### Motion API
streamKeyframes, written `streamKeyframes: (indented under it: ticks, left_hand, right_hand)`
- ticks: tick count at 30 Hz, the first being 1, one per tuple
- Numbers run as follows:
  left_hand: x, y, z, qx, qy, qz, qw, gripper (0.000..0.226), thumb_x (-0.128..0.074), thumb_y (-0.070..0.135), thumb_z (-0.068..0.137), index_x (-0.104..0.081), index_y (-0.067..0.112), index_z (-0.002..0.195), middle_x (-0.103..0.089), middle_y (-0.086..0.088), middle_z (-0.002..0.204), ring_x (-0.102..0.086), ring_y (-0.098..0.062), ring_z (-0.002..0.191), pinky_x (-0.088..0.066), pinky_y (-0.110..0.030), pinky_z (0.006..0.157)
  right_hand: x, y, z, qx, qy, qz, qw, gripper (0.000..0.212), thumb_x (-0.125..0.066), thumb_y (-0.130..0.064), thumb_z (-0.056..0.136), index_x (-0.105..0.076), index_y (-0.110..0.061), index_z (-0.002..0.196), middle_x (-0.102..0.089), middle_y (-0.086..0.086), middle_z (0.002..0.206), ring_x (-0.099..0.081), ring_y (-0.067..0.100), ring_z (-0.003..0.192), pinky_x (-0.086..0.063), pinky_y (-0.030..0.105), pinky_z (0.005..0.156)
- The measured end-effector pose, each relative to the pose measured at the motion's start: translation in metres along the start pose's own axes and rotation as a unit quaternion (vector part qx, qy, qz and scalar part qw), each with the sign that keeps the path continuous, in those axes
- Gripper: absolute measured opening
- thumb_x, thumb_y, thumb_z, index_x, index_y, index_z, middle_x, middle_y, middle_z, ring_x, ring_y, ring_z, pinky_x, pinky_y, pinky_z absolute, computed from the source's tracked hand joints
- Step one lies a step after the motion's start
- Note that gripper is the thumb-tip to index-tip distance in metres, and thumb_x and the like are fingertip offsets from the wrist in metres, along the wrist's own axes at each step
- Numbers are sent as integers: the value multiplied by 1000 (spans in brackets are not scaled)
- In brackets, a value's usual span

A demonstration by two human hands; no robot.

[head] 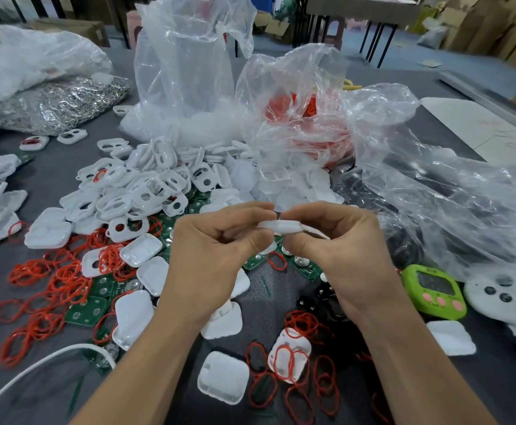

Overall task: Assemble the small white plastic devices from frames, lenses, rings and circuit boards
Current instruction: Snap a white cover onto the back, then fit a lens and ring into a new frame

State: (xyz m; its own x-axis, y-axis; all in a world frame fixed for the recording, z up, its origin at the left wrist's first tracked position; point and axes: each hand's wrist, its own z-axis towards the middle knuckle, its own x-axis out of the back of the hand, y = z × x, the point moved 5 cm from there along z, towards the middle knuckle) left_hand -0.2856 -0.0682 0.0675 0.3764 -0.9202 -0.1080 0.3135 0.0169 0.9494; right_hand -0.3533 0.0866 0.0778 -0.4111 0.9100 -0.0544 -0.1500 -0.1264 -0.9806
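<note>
Both hands are up at the middle of the view, and the left hand [217, 250] and right hand [336, 250] each pinch one end of a white plastic shell [281, 226], fingers and thumbs curled tight around its edges, holding it above the grey table [51, 170]. At eleven o'clock from the hands sits a heap of white frames [146, 185] with oval openings. Out at eight o'clock, red rings [51, 280] sprawl in a tangle over green circuit boards [86, 311]. Down at six o'clock a white square cover [223, 377] lies flat, near more red loops. At four o'clock there's a green digital timer [433, 291] with pink buttons, its screen and lettering too blurred to read, and just beside it a white handheld controller [502, 299]. At twelve o'clock stand crumpled clear plastic bags [189, 72], and at ten o'clock a bag of metal key rings [63, 102].
</note>
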Motion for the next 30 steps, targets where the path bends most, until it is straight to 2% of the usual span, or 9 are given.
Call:
streamKeyframes:
  ticks: [3,6,9,13,16,21,24,27,30]
  left_hand:
    - [-2,-7,-1,39,-4,-3,999,32,-79,-8,79,-81,19,97,-80,3,102,-75,-10,102,-57,-19,81]
    - [-6,-17,-4,129,4,-46,991,31,-81,11,80,-78,20,109,-81,-1,96,-77,-13,93,-60,-21,74]
    - [-13,-24,-7,174,-16,-104,979,49,-78,22,74,-72,13,121,-80,-9,101,-77,-22,94,-62,-27,77]
    - [-7,-26,-3,169,3,-122,978,39,-74,3,82,-71,12,120,-80,-8,103,-77,-19,95,-59,-22,79]
    - [-5,-29,-2,193,-21,-129,972,39,-67,-6,89,-70,13,122,-80,-6,106,-76,-18,97,-59,-23,79]
    - [-8,-29,-2,206,-60,-154,964,40,-65,1,91,-65,9,130,-78,-10,112,-76,-23,100,-61,-28,78]
    - [-7,-28,1,207,-67,-161,963,44,-67,9,85,-67,10,129,-77,-14,112,-75,-25,105,-61,-30,83]
    - [-8,-29,1,228,-98,-178,952,45,-63,8,89,-64,11,134,-75,-13,119,-72,-23,111,-60,-31,87]
    - [-9,-29,1,251,-123,-213,936,45,-67,11,88,-66,12,133,-74,-11,123,-72,-21,113,-59,-31,87]
  right_hand:
    - [4,-2,0,34,19,-39,998,34,-83,4,70,-84,-29,81,-80,-1,81,-76,12,75,-56,19,69]
    - [7,-4,-1,80,58,-75,992,33,-87,2,71,-83,-29,81,-80,-7,84,-77,11,82,-58,20,75]
    - [3,-5,-3,108,73,-126,983,31,-88,-3,71,-81,-30,85,-80,-13,91,-77,9,87,-59,20,75]
    - [-2,1,-4,49,31,-140,988,25,-87,-9,71,-80,-25,90,-80,-9,91,-78,10,84,-64,31,75]
    - [-3,6,-4,16,24,-135,990,20,-85,-9,70,-78,-22,84,-80,-4,87,-78,18,79,-66,38,72]
    - [-2,10,-3,-23,21,-84,996,21,-81,-14,70,-81,-23,89,-81,-3,87,-78,16,83,-62,26,67]
    - [1,11,1,-31,25,-53,998,23,-74,-12,78,-83,-24,96,-81,-1,90,-79,20,87,-64,35,79]
    - [8,12,2,-39,78,-37,995,22,-71,-16,82,-84,-28,94,-81,0,88,-79,21,84,-63,35,80]
    - [20,13,1,-44,190,-23,980,17,-75,-11,87,-83,-26,86,-80,0,81,-78,20,72,-62,33,71]
